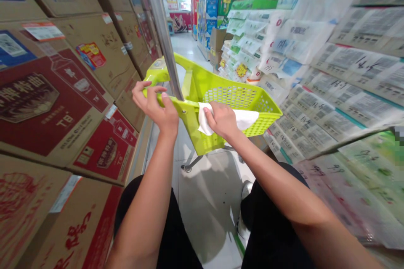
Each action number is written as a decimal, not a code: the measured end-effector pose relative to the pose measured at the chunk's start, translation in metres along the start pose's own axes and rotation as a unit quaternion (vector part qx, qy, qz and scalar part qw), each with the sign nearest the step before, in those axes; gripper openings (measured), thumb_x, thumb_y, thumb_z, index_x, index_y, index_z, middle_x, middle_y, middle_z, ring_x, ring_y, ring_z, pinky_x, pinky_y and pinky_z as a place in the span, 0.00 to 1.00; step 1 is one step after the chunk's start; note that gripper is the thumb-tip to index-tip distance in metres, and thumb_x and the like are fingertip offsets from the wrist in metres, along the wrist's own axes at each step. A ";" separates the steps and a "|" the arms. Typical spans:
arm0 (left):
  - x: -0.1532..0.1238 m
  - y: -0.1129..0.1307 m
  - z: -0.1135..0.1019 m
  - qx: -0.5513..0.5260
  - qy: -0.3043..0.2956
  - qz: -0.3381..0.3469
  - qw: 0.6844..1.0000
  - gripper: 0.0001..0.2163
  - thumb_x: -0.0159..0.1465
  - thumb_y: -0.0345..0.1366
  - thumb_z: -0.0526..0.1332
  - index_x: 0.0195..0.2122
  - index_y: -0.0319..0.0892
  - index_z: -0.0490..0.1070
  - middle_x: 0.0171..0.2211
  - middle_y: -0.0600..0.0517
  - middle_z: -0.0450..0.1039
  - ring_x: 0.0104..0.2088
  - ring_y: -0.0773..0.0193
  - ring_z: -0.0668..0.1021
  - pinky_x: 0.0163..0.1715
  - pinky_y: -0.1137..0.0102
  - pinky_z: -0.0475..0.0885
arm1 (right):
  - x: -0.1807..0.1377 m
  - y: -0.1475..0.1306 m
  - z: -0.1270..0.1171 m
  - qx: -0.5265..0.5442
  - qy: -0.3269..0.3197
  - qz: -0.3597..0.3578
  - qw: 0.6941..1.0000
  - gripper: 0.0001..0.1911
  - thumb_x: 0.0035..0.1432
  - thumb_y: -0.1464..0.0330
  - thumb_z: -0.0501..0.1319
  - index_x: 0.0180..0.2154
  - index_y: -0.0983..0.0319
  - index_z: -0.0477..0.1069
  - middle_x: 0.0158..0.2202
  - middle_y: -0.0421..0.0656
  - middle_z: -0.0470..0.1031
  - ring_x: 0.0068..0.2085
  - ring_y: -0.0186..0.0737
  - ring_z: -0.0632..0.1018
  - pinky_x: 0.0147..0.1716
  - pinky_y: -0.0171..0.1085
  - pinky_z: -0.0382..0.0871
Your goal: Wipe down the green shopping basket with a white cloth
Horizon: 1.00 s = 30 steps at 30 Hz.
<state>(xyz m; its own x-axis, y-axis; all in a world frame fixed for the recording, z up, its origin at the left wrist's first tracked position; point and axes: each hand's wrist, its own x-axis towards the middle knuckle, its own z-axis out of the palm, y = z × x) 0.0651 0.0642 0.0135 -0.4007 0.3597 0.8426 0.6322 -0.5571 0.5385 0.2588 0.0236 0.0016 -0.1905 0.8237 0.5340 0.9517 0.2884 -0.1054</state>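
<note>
A lime-green plastic shopping basket (197, 136) with perforated sides stands before me on a low wheeled base. My left hand (160, 107) curls around the edge of its near left end, beside the upright metal pole (168, 46). With my right hand (222, 119) I grip a white wipe (205, 125) against the basket's near rim. One end of the wipe drapes down the outer side, and the rest stretches right along the rim. Whether it is paper or cloth I cannot tell. My right fingers partly hide the rim.
Cardboard cartons (85, 109) are stacked along the left. On the right, packs of tissue (347, 65) fill the shelves at close range. The tiled aisle floor (186, 48) runs ahead between them. My knees flank the basket's wheeled base (187, 168).
</note>
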 end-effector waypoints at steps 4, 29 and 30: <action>-0.008 0.010 0.004 0.055 0.004 0.012 0.998 0.05 0.63 0.37 0.58 0.38 0.45 0.72 0.53 0.42 0.67 0.63 0.44 0.67 0.65 0.45 0.57 | 0.005 -0.015 -0.006 0.010 0.000 -0.013 1.000 0.31 0.77 0.51 0.35 0.47 0.61 0.71 0.44 0.51 0.79 0.48 0.51 0.77 0.45 0.41 0.59; -0.012 0.016 -0.007 -0.018 -0.003 0.081 0.997 0.23 0.70 0.53 0.43 0.36 0.46 0.72 0.38 0.43 0.72 0.46 0.48 0.74 0.55 0.46 0.63 | -0.011 0.132 0.017 0.141 0.014 0.009 0.990 0.34 0.76 0.51 0.36 0.60 0.59 0.73 0.63 0.50 0.74 0.66 0.52 0.68 0.66 0.53 0.56; -0.011 0.016 -0.009 -0.028 -0.002 0.085 0.996 0.23 0.69 0.54 0.41 0.36 0.47 0.71 0.36 0.44 0.72 0.44 0.48 0.74 0.54 0.47 0.65 | -0.009 0.133 0.019 0.157 0.015 0.013 0.987 0.36 0.75 0.50 0.36 0.61 0.60 0.73 0.65 0.50 0.72 0.68 0.53 0.66 0.68 0.54 0.55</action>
<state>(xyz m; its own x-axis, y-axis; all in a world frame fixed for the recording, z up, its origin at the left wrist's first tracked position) 0.0730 0.0448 0.0130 -0.2889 0.2601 0.9213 0.6522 -0.6510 0.3883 0.3822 0.0639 -0.0332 -0.1556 0.8193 0.5519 0.8337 0.4086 -0.3714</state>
